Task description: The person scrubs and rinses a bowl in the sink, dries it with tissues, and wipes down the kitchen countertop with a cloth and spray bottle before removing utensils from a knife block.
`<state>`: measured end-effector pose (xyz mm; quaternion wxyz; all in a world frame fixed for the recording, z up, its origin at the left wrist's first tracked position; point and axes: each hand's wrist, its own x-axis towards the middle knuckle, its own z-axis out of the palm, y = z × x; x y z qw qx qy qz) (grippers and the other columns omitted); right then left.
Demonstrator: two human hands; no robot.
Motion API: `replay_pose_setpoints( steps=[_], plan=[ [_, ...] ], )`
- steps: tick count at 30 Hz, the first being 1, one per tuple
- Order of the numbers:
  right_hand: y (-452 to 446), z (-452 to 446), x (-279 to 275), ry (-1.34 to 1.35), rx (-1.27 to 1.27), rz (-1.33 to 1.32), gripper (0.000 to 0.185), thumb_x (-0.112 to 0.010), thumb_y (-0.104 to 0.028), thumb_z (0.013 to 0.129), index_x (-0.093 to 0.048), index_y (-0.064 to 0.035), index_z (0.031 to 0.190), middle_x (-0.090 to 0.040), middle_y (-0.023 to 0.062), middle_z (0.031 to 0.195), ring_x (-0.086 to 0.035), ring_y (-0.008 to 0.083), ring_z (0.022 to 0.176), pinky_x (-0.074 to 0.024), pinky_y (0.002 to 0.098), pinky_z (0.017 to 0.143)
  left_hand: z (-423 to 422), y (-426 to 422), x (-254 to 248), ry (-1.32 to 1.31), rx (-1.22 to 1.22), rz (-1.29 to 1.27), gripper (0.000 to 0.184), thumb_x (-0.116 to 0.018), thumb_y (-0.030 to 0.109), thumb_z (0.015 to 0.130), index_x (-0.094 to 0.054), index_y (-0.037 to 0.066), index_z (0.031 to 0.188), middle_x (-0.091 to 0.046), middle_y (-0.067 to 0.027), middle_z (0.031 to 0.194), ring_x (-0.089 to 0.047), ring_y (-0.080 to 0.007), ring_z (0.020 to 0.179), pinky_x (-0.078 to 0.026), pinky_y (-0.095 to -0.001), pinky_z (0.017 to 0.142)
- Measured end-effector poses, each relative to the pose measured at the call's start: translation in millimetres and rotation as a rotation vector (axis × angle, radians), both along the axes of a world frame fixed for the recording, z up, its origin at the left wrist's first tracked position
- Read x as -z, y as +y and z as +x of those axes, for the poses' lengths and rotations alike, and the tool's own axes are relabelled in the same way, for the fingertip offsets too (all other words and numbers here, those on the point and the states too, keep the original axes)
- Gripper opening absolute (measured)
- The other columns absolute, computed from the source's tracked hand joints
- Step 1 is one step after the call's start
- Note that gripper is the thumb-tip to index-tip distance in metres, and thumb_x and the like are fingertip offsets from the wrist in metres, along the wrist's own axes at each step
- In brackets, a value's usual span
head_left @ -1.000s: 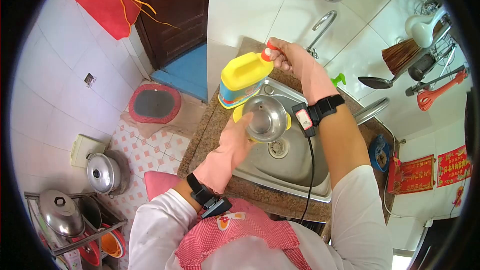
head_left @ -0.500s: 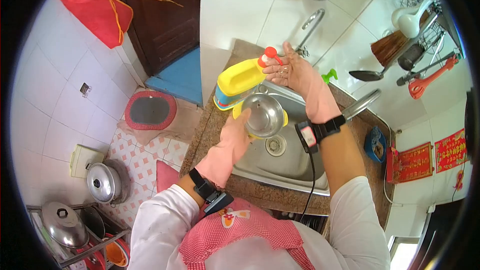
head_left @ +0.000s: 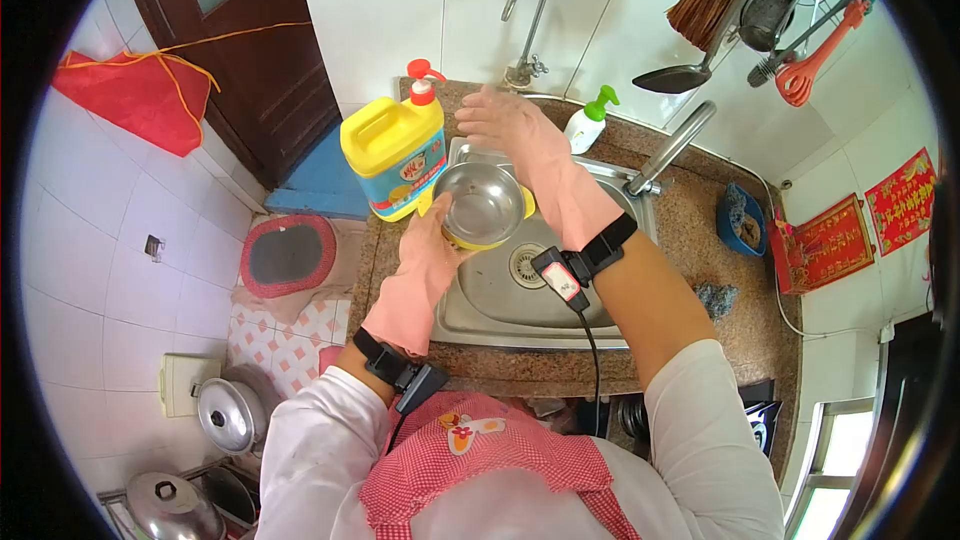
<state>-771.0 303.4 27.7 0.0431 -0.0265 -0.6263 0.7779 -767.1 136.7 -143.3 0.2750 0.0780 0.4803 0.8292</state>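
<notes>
My left hand (head_left: 425, 250), in a pink rubber glove, grips a small steel bowl (head_left: 484, 202) with a yellow outside and yellow side handles. The bowl is over the sink's left part, and its inside looks shiny. My right hand (head_left: 515, 140), gloved in pink too, is raised over the sink's back edge with fingers stretched out and nothing in them. Just left of those fingers stands a yellow detergent jug (head_left: 400, 155) with a red pump top, upright on the counter.
The steel sink (head_left: 535, 325) has a drain (head_left: 526, 265) and a faucet (head_left: 675, 148) at its right. Behind are a thin tap (head_left: 530, 30) and a green-topped pump bottle (head_left: 587, 125). A blue basket (head_left: 742, 220) and scouring pad (head_left: 716, 298) lie right. Utensils hang above.
The view has turned and shifted rightward. The jug was leaning, with my right hand at its pump; now it stands upright and the hand is apart from it. My left hand keeps the bowl.
</notes>
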Motion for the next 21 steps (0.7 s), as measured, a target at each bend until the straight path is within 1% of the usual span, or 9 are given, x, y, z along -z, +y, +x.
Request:
replay_pose_setpoints(
  steps=[3,5,7,9,12,15,16,19,21],
  plan=[
    [-4,7,17,0.170,0.126,0.262,0.062,-0.050,-0.051,0.095,-0.053,0.0045,0.123,-0.063,0.0180,0.111,-0.061,0.0268,0.105,-0.0483,0.0374,0.091,1,-7,-24,-0.235,-0.030,0.106,0.067,-0.066,0.019,0.082,-0.037,0.006,0.141,-0.046,-0.0123,0.139,-0.047,-0.0272,0.126,-0.042,-0.0429,0.103],
    [-9,18,31,0.305,0.100,0.796,0.064,-0.048,-0.053,0.094,-0.052,0.0021,0.126,-0.060,0.0183,0.120,-0.054,0.0302,0.116,-0.0416,0.0417,0.099,5,-10,-44,-0.393,-0.050,0.153,0.072,-0.071,0.018,0.080,-0.035,0.006,0.143,-0.046,-0.0125,0.139,-0.048,-0.0264,0.126,-0.042,-0.0402,0.104],
    [-15,38,38,0.422,0.023,1.230,0.066,-0.047,-0.055,0.093,-0.050,-0.0002,0.130,-0.054,0.0178,0.129,-0.046,0.0318,0.127,-0.0330,0.0459,0.107,11,-10,-68,-0.552,-0.069,0.163,0.048,-0.049,0.022,0.098,-0.034,0.012,0.143,-0.044,-0.0092,0.141,-0.047,-0.0268,0.128,-0.039,-0.0521,0.106],
    [-19,63,48,0.509,-0.104,1.549,0.068,-0.046,-0.056,0.092,-0.048,-0.0024,0.133,-0.048,0.0166,0.139,-0.035,0.0315,0.136,-0.0226,0.0500,0.113,6,-20,-53,0.294,0.007,-0.655,0.063,-0.064,0.022,0.088,-0.035,0.010,0.143,-0.047,-0.0112,0.139,-0.048,-0.0266,0.126,-0.040,-0.0442,0.106],
    [-13,89,47,0.319,-0.428,1.736,0.067,-0.049,-0.054,0.091,-0.044,-0.0065,0.137,-0.044,0.0161,0.142,-0.030,0.0315,0.139,-0.0150,0.0552,0.114,14,-25,-69,0.744,0.100,-1.088,0.082,-0.081,0.020,0.071,-0.039,0.007,0.140,-0.051,-0.0144,0.134,-0.050,-0.0277,0.124,-0.042,-0.0364,0.104],
    [15,113,54,0.287,-0.392,1.806,0.070,-0.045,-0.059,0.090,-0.046,-0.0075,0.137,-0.042,0.0112,0.145,-0.029,0.0270,0.141,-0.0149,0.0537,0.115,19,-2,-74,-0.300,-0.122,-0.210,0.083,-0.085,0.019,0.066,-0.043,0.006,0.136,-0.053,-0.0157,0.131,-0.052,-0.0308,0.120,-0.045,-0.0373,0.099],
    [31,124,63,0.332,-0.322,1.768,0.071,-0.042,-0.060,0.092,-0.043,-0.0086,0.140,-0.041,0.0108,0.146,-0.026,0.0265,0.142,-0.0135,0.0524,0.116,23,1,-75,-0.262,-0.104,-0.269,0.077,-0.082,0.016,0.070,-0.043,0.006,0.135,-0.051,-0.0147,0.132,-0.052,-0.0296,0.119,-0.047,-0.0371,0.098],
    [62,157,77,0.151,-0.172,1.247,0.071,-0.040,-0.061,0.094,-0.041,-0.0094,0.143,-0.039,0.0114,0.148,-0.024,0.0272,0.143,-0.0150,0.0479,0.117,28,-13,-40,0.872,0.120,-1.090,0.057,-0.065,0.032,0.087,-0.044,0.009,0.135,-0.051,-0.0118,0.129,-0.053,-0.0281,0.118,-0.048,-0.0451,0.095],
    [72,187,74,0.010,-0.007,0.736,0.070,-0.039,-0.058,0.096,-0.040,-0.0066,0.143,-0.042,0.0100,0.146,-0.030,0.0259,0.140,-0.0242,0.0401,0.115,30,7,-29,0.547,0.179,-0.899,0.055,-0.061,0.036,0.090,-0.043,0.010,0.135,-0.052,-0.0110,0.128,-0.053,-0.0278,0.118,-0.047,-0.0462,0.094]
  ],
)
